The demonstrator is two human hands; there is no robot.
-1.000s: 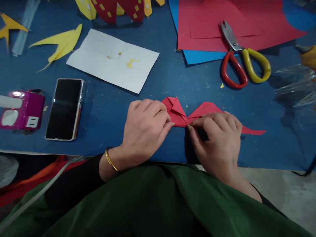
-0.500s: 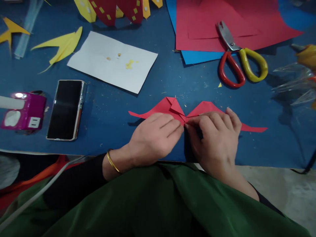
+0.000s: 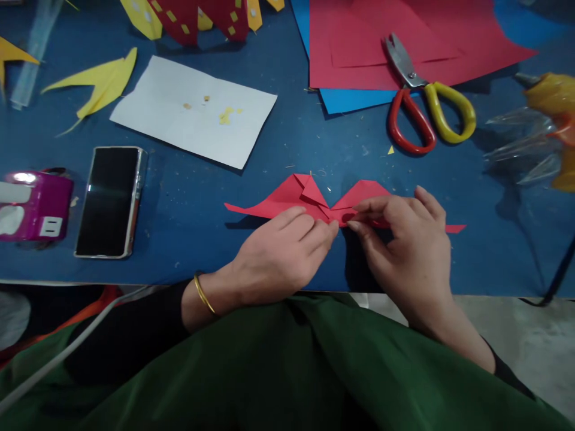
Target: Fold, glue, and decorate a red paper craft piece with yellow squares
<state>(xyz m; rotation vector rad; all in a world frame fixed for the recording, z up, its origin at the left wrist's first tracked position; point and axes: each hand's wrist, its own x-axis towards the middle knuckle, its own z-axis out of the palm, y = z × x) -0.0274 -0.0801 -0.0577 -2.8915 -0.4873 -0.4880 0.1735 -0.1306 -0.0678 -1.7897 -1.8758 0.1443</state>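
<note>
A folded red paper piece lies near the front edge of the blue table, with two peaked halves meeting at a middle notch and a thin pointed tail at each end. My left hand, a gold bangle at its wrist, is closed over the lower edge of the left half, fingertips just left of the notch. My right hand pinches the lower edge right of the notch between thumb and forefinger, the other fingers raised. The fingers and palms hide part of the paper's lower side.
Scissors with red and yellow handles rest partly on red sheets. A white card holds small scraps. At left are a phone, a purple box and a yellow paper cutout. A glue gun lies at right.
My right hand has shifted slightly right and its thumb and forefinger have drawn back from the notch. The left hand stays on the paper. The whole view has slid a little.
</note>
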